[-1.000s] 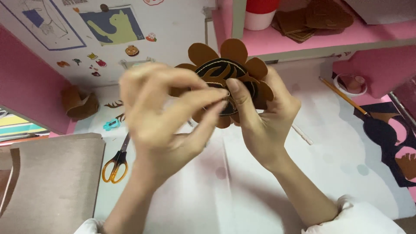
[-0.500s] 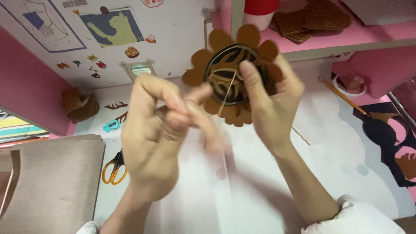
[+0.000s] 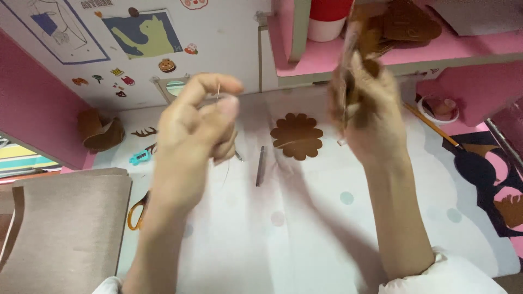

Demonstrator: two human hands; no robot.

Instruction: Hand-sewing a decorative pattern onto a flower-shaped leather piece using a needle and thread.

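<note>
Looking from near to far, a brown board (image 3: 60, 228) lies at the desk's (image 3: 305, 239) close left corner, cut off by the edge. Orange scissors (image 3: 137, 211) peek out, half hidden behind the left arm. The left hand (image 3: 190, 136) is up, its fingers (image 3: 226, 104) pinching a thin needle (image 3: 218, 92) that is hard to see. A brown flower shape (image 3: 297, 136) lies flat farther back. The right hand (image 3: 368, 114) is blurry, fingers wrapped around a brown piece (image 3: 354, 49) whose shape I cannot make out.

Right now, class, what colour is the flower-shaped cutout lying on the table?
Brown, seen best in the head view: flower-shaped cutout.
</note>
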